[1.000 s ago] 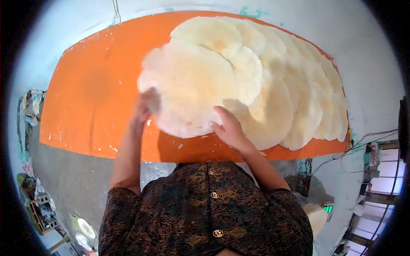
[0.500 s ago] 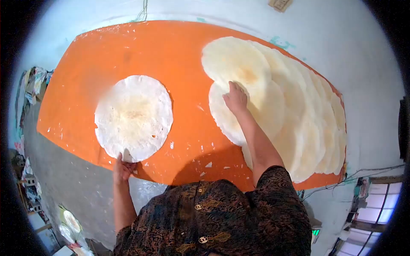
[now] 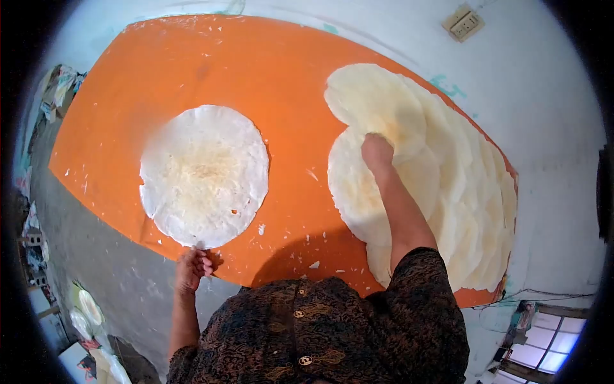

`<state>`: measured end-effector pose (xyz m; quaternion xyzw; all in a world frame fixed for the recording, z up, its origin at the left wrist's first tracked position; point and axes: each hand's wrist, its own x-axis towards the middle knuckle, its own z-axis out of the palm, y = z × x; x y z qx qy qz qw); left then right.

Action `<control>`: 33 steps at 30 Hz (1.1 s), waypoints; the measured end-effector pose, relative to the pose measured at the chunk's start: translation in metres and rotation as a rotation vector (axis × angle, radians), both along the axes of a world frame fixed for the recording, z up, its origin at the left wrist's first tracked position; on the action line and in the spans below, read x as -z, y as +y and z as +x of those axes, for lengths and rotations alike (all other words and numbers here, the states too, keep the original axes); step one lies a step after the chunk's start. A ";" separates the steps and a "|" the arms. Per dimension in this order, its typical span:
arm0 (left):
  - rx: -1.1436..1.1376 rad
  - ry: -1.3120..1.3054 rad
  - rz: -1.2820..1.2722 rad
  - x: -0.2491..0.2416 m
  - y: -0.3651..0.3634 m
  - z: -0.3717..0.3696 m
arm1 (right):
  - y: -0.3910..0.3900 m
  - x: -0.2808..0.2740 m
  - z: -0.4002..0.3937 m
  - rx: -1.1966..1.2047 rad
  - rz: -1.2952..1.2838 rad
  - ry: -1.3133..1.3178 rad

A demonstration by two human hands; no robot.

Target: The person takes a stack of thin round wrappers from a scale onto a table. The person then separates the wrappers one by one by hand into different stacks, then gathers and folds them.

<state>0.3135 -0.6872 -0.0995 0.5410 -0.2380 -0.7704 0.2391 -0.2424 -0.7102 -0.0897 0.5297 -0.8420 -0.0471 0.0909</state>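
A round, thin white flatbread (image 3: 204,173) with a browned middle and a small hole near its lower right lies flat on the orange cloth (image 3: 288,128). At its near edge is my left hand (image 3: 194,267), fingers curled, with thumb and fingertip seeming to pinch the rim. My right hand (image 3: 377,152) is closed like a fist on top of the many overlapping pale flatbreads (image 3: 448,198) on the right. What its fingers hold, if anything, is hidden beneath the hand. One flatbread (image 3: 368,93) of this group reaches out at the far left.
White dough flakes are scattered over the cloth. A pale wall (image 3: 537,115) with a socket (image 3: 463,24) rises behind it. Grey floor (image 3: 109,237) shows at the left, with bags and blocks beyond. A barred window (image 3: 550,339) is at the lower right.
My right hand's fingers, stretched over the flatbreads before, are now curled closed. My left hand sits slightly lower at the flatbread's rim. The whole view has shifted and tilted a little.
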 end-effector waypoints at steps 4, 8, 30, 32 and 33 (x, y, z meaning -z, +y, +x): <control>0.276 0.128 0.100 -0.016 0.005 -0.018 | -0.011 -0.055 0.003 -0.034 -0.295 -0.065; 0.353 0.454 0.015 -0.034 -0.007 -0.092 | 0.025 -0.123 0.068 -0.185 -0.361 -0.300; 0.420 0.639 -0.341 -0.070 -0.022 -0.190 | 0.085 -0.064 0.238 0.157 -0.205 -2.042; 0.480 0.613 -0.342 -0.073 -0.023 -0.190 | 0.084 -0.060 0.236 0.223 -0.224 -2.069; 0.486 0.606 -0.363 -0.075 -0.022 -0.192 | 0.084 -0.057 0.237 0.212 -0.235 -1.893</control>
